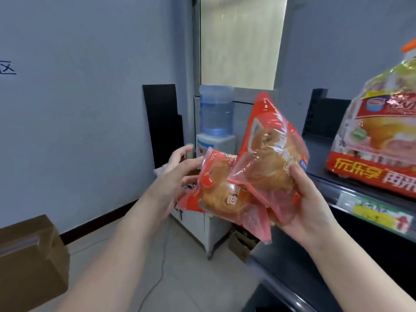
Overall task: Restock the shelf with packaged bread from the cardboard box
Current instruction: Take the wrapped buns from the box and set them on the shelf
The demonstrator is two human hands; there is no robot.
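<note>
One dark shelf unit point(324, 194) fills the right side, two of its levels in view. On the upper level stands one large multi-pack bread bag point(378, 136) with a red band of yellow print. One water dispenser point(213, 154) with a blue bottle stands against the back wall. One cardboard box point(29, 260) sits at the lower left, its flaps shut.

Two red bread packets are held in mid-air, overlapping: the upright packet point(270, 149) in front, the lower packet point(222, 194) lying tilted beneath it. The right hand point(308, 208) grips both from below, thumb curled over the upright one. The left hand point(177, 174) has loose, spread fingers, their tips touching the lower packet's left edge without closing on it.
</note>
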